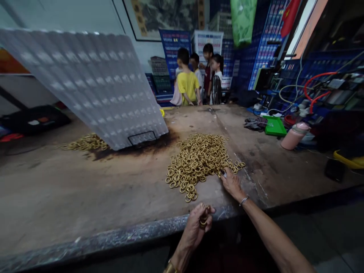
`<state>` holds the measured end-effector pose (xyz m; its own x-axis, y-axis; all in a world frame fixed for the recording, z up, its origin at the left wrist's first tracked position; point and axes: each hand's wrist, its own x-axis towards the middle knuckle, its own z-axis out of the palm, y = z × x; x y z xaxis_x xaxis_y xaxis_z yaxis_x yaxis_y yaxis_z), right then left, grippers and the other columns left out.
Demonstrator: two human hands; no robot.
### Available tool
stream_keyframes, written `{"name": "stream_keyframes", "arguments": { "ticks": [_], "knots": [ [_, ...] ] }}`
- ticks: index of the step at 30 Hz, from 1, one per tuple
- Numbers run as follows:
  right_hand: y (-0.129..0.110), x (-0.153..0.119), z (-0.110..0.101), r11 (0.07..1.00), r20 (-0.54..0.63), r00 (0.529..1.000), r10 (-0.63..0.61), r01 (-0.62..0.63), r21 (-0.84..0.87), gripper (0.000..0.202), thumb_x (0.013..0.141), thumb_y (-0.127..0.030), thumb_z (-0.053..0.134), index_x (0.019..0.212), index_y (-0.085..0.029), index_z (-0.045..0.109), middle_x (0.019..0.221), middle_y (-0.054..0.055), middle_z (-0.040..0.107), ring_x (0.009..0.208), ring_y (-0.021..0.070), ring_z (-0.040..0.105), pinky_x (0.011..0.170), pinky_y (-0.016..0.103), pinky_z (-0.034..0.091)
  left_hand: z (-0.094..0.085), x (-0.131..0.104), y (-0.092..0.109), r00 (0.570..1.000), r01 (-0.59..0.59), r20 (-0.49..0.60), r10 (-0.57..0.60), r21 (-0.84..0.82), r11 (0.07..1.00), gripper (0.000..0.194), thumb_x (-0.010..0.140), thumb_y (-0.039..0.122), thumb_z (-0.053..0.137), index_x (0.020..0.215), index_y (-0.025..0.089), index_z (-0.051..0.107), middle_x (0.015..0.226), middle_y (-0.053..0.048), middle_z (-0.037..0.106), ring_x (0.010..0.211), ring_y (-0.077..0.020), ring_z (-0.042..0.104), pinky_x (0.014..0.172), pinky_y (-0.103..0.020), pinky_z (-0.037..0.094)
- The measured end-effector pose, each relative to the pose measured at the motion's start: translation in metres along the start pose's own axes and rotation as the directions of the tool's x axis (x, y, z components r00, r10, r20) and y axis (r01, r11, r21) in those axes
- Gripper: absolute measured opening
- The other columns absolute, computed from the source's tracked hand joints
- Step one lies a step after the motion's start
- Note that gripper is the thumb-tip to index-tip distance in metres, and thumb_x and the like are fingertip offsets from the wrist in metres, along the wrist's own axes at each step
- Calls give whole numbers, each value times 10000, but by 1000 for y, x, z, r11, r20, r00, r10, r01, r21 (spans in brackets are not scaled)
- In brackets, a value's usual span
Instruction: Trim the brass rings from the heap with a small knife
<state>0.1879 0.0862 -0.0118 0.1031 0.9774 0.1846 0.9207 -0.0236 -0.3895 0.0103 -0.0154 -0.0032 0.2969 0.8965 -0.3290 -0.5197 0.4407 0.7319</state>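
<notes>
Picking, apparently, at rings (191, 188) on the table (113, 197), with the right hand (231, 184) at the near right edge of the pile (199, 157), its grip impossible to tell; gripping a few rings in the curled left hand (193, 223), just nearer than the pile. Likely calling for a light pinch to part tangled rings.

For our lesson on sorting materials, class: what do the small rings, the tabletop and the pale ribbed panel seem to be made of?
Rings: probably metal, satin brass look, from their yellowish sheen; plated or coated is possible.
Tabletop: likely wood or board, worn and matt, with brown tone and dark stains.
Ribbed panel: likely plastic, smooth, from its milky translucence.
</notes>
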Motion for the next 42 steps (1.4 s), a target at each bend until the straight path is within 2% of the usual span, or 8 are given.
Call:
{"name": "stream_keyframes", "arguments": {
  "ticks": [13, 17, 20, 25, 29, 34, 39, 42],
  "knots": [
    [11, 0, 18, 999, -43, 999, -19, 21, 32, 228, 836, -178, 458, 1031, -182, 576, 880, 62, 673, 763, 176, 608, 613, 250, 326, -13, 6, 1, 992, 114, 82, -94, -281, 953, 324, 593, 257, 782, 808, 169, 557, 702, -5, 589, 550, -85, 541, 433, -158, 322],
    [15, -1, 19, 991, -51, 998, -44, 50, 127, 239, 824, -185, 432, 997, -187, 596, 889, 68, 677, 768, 179, 606, 645, 251, 351, -8, 7, 1, 994, 112, 42, -104, -300, 947, 344, 573, 341, 811, 708, 149, 560, 680, -13, 574, 558, -89, 535, 413, -156, 305],
    [10, -5, 17, 961, -30, 999, -18, 26, 277, 229, 796, -230, 457, 972, -201, 600, 824, 48, 662, 727, 168, 585, 653, 245, 371, -2, 7, 0, 998, 66, -4, -67, -156, 986, 400, 580, 439, 796, 670, 138, 549, 671, -16, 568, 532, -82, 516, 382, -154, 279],
    [-7, -21, 18, 761, 67, 997, 31, -67, 645, 143, 714, -263, 495, 810, -191, 573, 745, 10, 603, 664, 136, 525, 632, 229, 391, -2, 11, -6, 997, -59, -30, 66, 178, 982, 473, 631, 576, 696, 721, 133, 556, 641, -15, 561, 456, -68, 468, 353, -166, 297],
    [-17, -35, 20, 570, 278, 959, 45, -253, 782, 129, 662, -306, 519, 724, -194, 526, 565, -52, 469, 498, 93, 390, 484, 210, 307, -4, 15, -6, 979, -131, -102, 176, 348, 928, 480, 672, 559, 640, 942, 172, 552, 635, 27, 545, 439, -73, 468, 362, -168, 328],
    [-27, -46, 10, 324, 481, 877, -6, -453, 831, 184, 613, -321, 540, 740, -198, 489, 510, -96, 392, 404, 55, 259, 397, 203, 182, -1, 27, 0, 959, -137, -154, 238, 485, 864, 475, 712, 482, 588, 1076, 187, 511, 562, 66, 502, 384, -72, 415, 350, -173, 294],
    [-36, -49, -2, 234, 578, 814, -63, -551, 801, 222, 587, -347, 562, 713, -192, 465, 520, -98, 433, 372, 26, 244, 382, 198, 122, -1, 42, -1, 948, -237, -56, 314, 534, 811, 412, 703, 496, 614, 944, 163, 590, 525, 57, 503, 387, -65, 384, 387, -186, 300],
    [-39, -49, -5, 161, 654, 751, -85, -638, 753, 252, 566, -352, 578, 713, -200, 441, 528, -98, 444, 356, 16, 255, 377, 190, 112, -3, 47, -7, 919, -330, -13, 393, 520, 788, 386, 745, 504, 591, 927, 164, 610, 643, 6, 601, 485, -92, 488, 463, -203, 384]
  ]
}}
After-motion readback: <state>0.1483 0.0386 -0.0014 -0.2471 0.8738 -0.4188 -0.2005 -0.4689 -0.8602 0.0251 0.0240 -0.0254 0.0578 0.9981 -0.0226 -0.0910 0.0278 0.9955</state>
